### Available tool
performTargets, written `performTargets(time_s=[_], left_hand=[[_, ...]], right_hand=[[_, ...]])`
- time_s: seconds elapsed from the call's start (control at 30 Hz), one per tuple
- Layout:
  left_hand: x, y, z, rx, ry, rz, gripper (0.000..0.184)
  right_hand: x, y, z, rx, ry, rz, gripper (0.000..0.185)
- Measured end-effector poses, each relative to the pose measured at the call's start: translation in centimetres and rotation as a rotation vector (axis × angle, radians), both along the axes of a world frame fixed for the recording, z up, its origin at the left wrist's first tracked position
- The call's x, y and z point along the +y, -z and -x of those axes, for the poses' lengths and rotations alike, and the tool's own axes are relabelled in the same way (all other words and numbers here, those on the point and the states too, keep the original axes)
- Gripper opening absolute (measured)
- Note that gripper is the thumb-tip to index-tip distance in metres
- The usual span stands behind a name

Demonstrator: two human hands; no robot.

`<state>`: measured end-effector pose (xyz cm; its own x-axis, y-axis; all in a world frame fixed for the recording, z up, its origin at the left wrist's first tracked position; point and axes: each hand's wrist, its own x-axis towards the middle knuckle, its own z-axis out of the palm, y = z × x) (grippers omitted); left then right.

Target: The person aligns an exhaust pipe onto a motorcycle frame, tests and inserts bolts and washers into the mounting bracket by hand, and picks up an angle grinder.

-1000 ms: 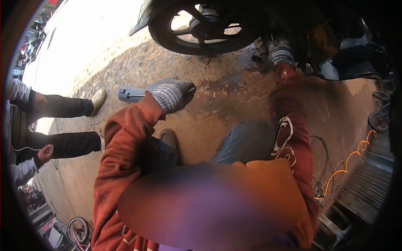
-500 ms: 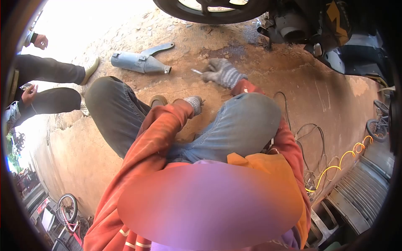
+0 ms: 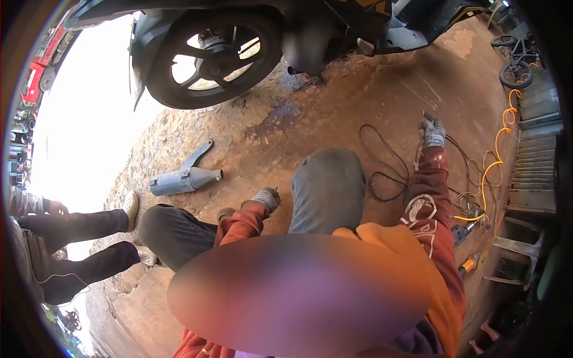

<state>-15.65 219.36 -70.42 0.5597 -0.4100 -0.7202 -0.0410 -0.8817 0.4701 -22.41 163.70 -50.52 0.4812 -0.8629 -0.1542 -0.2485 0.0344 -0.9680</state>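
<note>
Gloved in grey knit, my left hand [image 3: 267, 200] is low between my knees, its fingers closed round something small and dark that I cannot make out. My right hand [image 3: 432, 130], in a matching glove, reaches out to the right over the floor, closed, with a small thin tip showing above the fingers. Beside it lie looped dark cables [image 3: 382, 176]. A grey exhaust silencer [image 3: 185, 181] with a bracket lies on the ground ahead of my left knee. The motorbike's wheel [image 3: 215, 59] stands at the top.
A person [image 3: 83, 227] sits at the left in dark trousers and light clogs. An orange coiled hose [image 3: 498, 149], a power tool [image 3: 461, 234] and an orange-handled tool [image 3: 471, 264] are at the right. A small bicycle [image 3: 516, 73] stands at the upper right.
My right hand has swung from the front out to the far right. My left hand stays near my knees. The view has turned right, and the whole wheel shows again.
</note>
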Motion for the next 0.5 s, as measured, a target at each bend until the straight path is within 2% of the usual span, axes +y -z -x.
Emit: performTargets(time_s=[0.07,0.1,0.13,0.17,0.2,0.23,0.33,0.37,0.43,0.47,0.5], left_hand=[[0.1,-1.8,0.6,0.096,-0.07,0.087,0.039],[-1.6,-7.8,0.0,0.266,-0.225,0.066,0.029],[-2.5,-9.3,-0.6,0.247,-0.277,0.092,0.034],[-3.3,-11.8,-2.1,0.342,-0.384,0.142,0.031],[-4.6,-14.6,-2.8,0.323,-0.619,0.326,0.029],[-5.1,-16.1,-4.4,0.461,-0.73,0.493,0.029],[-7.1,-19.3,-8.3,0.755,-0.864,1.104,0.042],[-7.6,-20.0,-9.2,0.75,-0.879,1.104,0.042],[-8.6,-21.1,-10.3,0.842,-0.918,1.218,0.06],[-8.8,-21.6,-10.3,0.844,-0.927,1.222,0.06],[-9.0,-22.1,-10.3,0.965,-0.909,1.306,0.071]], right_hand=[[5.2,1.3,3.9,-0.067,-0.091,-0.115,0.027],[7.7,2.5,5.7,-0.028,-0.134,-0.195,0.026],[9.9,3.8,7.1,0.015,-0.175,-0.273,0.025],[11.8,4.8,8.0,0.064,-0.282,-0.281,0.023],[13.8,5.5,8.2,0.111,-0.39,-0.291,0.022],[16.3,4.6,7.2,0.085,-0.439,-0.28,0.025],[22.5,2.0,4.1,0.015,-0.576,-0.271,0.03],[23.8,1.5,3.0,0.0,-0.622,-0.277,0.03],[25.7,1.1,1.5,-0.017,-0.708,-0.29,0.031],[26.4,0.9,0.9,-0.026,-0.747,-0.299,0.031],[27.0,0.7,0.2,-0.04,-0.784,-0.307,0.031]])
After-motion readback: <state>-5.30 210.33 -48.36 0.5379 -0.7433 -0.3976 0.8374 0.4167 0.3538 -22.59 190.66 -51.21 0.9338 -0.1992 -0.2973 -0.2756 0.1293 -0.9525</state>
